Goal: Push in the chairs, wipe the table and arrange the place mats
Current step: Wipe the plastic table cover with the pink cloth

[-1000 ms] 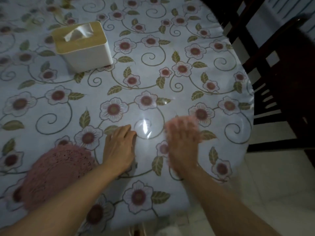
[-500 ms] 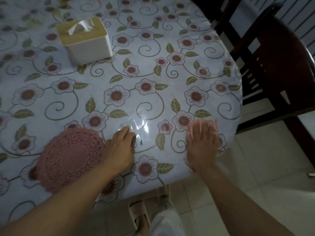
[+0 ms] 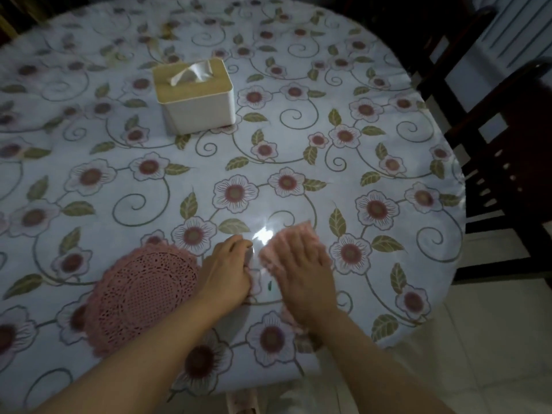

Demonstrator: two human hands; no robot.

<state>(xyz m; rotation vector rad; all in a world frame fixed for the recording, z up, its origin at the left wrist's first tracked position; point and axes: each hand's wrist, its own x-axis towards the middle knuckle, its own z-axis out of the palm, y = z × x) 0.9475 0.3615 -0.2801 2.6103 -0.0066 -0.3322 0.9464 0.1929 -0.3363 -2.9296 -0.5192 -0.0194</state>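
Note:
A round table wears a pale cloth printed with flowers. My right hand lies flat, fingers spread, on a fluffy pink wiping cloth pressed against the tabletop near the front edge. My left hand rests beside it, fingers curled down on the table with nothing visibly in it. A round pink crocheted place mat lies just left of my left hand, touching my wrist. Two dark wooden chairs stand at the right, set back from the table's edge.
A white tissue box with a tan lid stands toward the middle of the table. Pale floor tiles show at the lower right. The far side of the table is dim.
My right hand swept the pink cloth out to the right edge and has come back left, close to my left hand. The left hand stayed put.

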